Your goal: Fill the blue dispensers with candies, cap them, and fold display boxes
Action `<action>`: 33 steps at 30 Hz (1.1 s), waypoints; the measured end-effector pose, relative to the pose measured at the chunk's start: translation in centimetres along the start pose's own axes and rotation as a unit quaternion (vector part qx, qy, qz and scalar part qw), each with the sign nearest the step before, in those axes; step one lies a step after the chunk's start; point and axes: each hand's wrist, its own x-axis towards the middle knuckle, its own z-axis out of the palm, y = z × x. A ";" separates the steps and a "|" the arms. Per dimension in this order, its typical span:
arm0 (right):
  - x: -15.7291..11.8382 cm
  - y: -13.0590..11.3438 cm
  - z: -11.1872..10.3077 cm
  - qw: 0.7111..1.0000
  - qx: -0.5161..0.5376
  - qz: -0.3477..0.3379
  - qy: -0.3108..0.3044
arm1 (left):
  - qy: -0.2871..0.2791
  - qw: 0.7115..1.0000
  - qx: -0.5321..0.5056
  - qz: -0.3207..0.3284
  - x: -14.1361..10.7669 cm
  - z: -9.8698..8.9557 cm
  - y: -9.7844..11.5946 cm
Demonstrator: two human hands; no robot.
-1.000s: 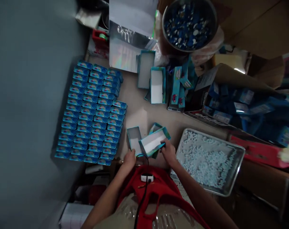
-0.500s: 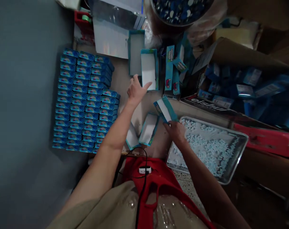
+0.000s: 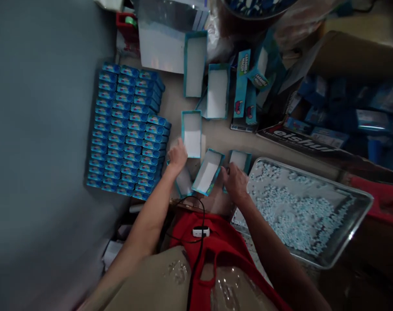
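An open blue-edged box (image 3: 192, 134) with a white inside lies on the table, and my left hand (image 3: 177, 155) pinches its lower left edge. My right hand (image 3: 235, 180) is closed at the lower part of another open box (image 3: 240, 159), beside the tray. Between the hands lies a tilted open box (image 3: 208, 171). One more open box (image 3: 183, 180) is partly behind my left hand. Farther back are two more open boxes (image 3: 195, 65) (image 3: 217, 93).
Stacked blue packs (image 3: 128, 131) stand at the left. A metal tray (image 3: 292, 211) of small pale pieces is at the right, below a carton (image 3: 290, 138) of blue packs. Printed boxes (image 3: 241, 84) and a bowl (image 3: 261, 15) are at the back.
My left hand has come back toward me and closed, with an open box now at it. The box at my right hand has been lowered and turned more upright. The view has shifted.
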 end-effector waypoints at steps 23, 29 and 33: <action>8.7 -10.2 3.2 0.900 -0.127 -0.416 -0.023 | -0.012 0.996 -0.024 0.090 -18.1 13.0 -5.7; 5.0 -11.1 4.4 0.911 -0.190 -0.354 -0.087 | -0.035 0.990 -0.035 0.135 -17.5 11.8 -11.2; 1.9 -12.1 3.9 0.950 -0.116 -0.289 -0.010 | -0.007 0.986 -0.082 0.146 -18.3 10.9 -12.8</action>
